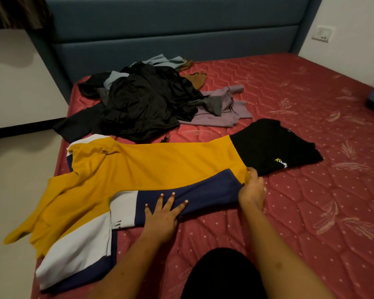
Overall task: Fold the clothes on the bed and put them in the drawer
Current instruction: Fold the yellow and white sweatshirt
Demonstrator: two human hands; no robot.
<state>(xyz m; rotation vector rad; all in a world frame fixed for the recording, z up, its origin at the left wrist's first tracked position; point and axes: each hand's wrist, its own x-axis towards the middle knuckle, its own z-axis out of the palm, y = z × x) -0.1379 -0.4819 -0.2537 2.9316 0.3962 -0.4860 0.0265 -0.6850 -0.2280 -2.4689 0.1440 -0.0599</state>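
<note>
Folding the yellow, navy and white shirt (pixel 151 165), lying spread across the near left of the red mattress (pixel 311 212): pressing its navy panel with the flat left hand (pixel 162 214), pinching the yellow hem with the right hand (pixel 252 188). Probably needing an even pull for a straight crease.

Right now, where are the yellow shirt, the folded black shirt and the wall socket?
yellow shirt (pixel 160 160), head view, middle of the yellow cloth.
folded black shirt (pixel 272 145), head view, plain black middle.
wall socket (pixel 322 33), head view, white plate centre.
</note>
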